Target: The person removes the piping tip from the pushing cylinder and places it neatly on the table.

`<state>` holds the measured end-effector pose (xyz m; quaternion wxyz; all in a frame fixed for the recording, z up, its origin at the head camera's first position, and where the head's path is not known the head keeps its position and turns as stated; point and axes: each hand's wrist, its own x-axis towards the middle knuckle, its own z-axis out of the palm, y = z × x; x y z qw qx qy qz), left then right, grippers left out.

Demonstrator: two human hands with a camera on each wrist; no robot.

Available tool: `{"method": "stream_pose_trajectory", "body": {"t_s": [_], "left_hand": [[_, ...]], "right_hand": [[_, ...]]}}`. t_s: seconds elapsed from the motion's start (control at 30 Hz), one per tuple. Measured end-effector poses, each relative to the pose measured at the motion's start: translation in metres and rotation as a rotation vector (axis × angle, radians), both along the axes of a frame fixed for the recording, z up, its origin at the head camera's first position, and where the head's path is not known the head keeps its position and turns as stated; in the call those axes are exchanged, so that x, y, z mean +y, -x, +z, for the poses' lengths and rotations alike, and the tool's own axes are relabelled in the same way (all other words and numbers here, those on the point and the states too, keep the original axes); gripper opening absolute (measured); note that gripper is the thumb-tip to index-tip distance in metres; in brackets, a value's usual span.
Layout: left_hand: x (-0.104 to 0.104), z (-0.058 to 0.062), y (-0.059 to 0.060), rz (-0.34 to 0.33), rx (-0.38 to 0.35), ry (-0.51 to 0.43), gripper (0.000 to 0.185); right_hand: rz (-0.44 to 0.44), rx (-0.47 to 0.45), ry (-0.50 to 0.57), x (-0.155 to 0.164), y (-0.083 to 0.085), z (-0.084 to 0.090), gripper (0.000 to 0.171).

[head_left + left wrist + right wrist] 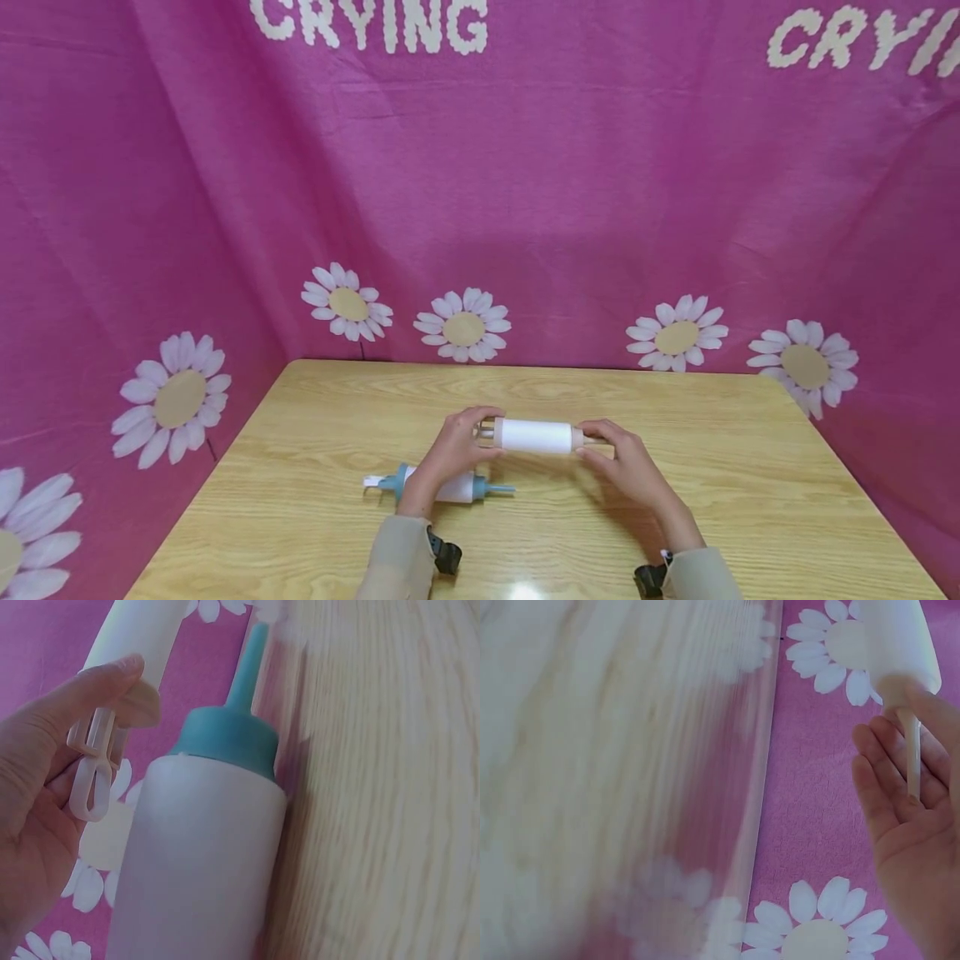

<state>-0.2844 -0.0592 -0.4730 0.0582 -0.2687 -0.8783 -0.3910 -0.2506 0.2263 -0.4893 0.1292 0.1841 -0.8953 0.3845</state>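
Observation:
Both hands hold a white bottle-like cylinder with beige ends [536,436] sideways above the table. My left hand [459,440] grips its left end, where a pale loop-shaped piece [93,787] sticks out beside the palm. At the other end my right hand [628,468] pinches the beige cap, and a thin beige spout [913,754] runs out over its fingers. A matching white cylinder with teal ends [457,488] lies on the table behind the left wrist, which hides part of it. Its teal spout [249,667] points right in the head view.
The wood-grain table [570,533] has rounded far corners. A magenta curtain [570,208] with white daisies and lettering hangs round its back and sides. Dark wrist cameras sit at both sleeves, the left one [446,553] near the teal-ended cylinder.

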Motion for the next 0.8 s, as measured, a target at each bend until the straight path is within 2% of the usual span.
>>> {"method": "stream_pose_trajectory", "body": {"t_s": [0.23,0.33,0.47,0.63,0.8], "left_hand": [[-0.0028,-0.0011,-0.0008,-0.006,0.007,-0.021,0.053],[-0.0041,-0.0006,-0.0012,-0.006,0.003,-0.024,0.053],[-0.0050,-0.0003,-0.0026,-0.001,-0.015,-0.038,0.052],[-0.0047,-0.0004,-0.0042,-0.004,-0.037,-0.047,0.052],[-0.0040,0.0014,-0.0062,-0.012,-0.055,-0.052,0.051]], "right_hand": [[0.011,-0.064,0.050,-0.0009,0.0003,0.0011,0.032],[0.030,-0.183,0.185,-0.0009,0.0000,0.0035,0.037],[0.001,-0.334,0.352,-0.0003,0.0010,0.0039,0.043],[-0.075,-0.446,0.442,-0.0002,0.0054,0.0003,0.044],[-0.002,-0.532,0.504,0.0013,0.0083,-0.0022,0.048]]}}
